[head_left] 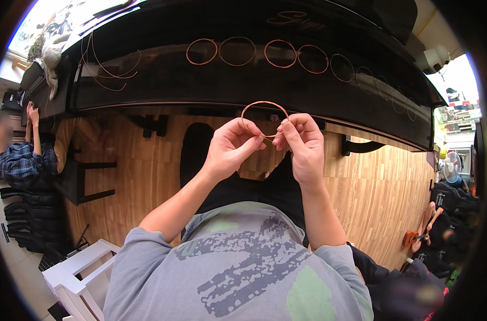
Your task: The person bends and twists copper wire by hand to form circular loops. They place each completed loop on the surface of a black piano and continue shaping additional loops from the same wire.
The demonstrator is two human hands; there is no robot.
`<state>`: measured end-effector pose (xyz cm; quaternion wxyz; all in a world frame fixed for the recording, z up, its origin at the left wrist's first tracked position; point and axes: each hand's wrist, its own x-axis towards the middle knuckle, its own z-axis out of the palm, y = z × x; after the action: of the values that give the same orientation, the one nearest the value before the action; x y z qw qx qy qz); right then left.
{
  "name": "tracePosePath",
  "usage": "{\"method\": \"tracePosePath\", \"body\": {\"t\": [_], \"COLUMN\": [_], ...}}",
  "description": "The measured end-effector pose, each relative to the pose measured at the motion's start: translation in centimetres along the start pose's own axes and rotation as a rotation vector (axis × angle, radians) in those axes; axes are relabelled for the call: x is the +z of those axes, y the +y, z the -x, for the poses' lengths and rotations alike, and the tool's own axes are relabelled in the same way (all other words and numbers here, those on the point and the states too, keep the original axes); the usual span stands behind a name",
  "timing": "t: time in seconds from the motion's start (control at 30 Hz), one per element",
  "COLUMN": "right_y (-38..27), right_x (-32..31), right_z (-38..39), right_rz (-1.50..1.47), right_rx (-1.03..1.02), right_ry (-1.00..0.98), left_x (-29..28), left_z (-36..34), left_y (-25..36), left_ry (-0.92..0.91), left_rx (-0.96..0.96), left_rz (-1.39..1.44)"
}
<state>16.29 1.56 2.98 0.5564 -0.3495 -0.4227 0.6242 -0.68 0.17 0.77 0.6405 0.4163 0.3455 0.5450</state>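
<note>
A coiled copper-coloured guitar string (265,101) is held up in front of my chest, forming a loop. My left hand (228,151) pinches its lower left side between thumb and fingers. On the opposite side, my right hand (305,150) pinches the loop near its lower right. A short end of string shows between the fingertips. Beyond the hands, several more coiled strings lie in a row on a glossy black piano (174,85). Those on the left, such as one thick copper coil (281,67), look reddish; those on the right, like a thin coil (342,82), look silvery.
Uncoiled strings (109,74) lie loosely at the piano's left. A seated person in a plaid shirt (26,166) works far left beside a black bench (88,182). A white wooden chair (77,275) stands lower left. A small ukulele (414,238) and black bags (452,214) are at right.
</note>
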Motion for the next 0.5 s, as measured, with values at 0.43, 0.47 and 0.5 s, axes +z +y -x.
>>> {"method": "tracePosePath", "body": {"t": [0.43, 0.47, 0.5], "right_y": [0.77, 0.74, 0.72], "right_x": [0.43, 0.43, 0.44], "right_z": [0.44, 0.41, 0.33], "right_rz": [0.254, 0.240, 0.226], "right_rx": [-0.138, -0.140, -0.143], "right_ry": [-0.004, -0.004, -0.002], "left_x": [-0.11, 0.00, 0.14], "left_z": [-0.12, -0.08, -0.06], "left_y": [0.23, 0.25, 0.32], "left_ry": [-0.009, -0.001, 0.005], "left_rx": [0.017, 0.026, 0.034], "left_rz": [-0.102, -0.121, -0.142]}}
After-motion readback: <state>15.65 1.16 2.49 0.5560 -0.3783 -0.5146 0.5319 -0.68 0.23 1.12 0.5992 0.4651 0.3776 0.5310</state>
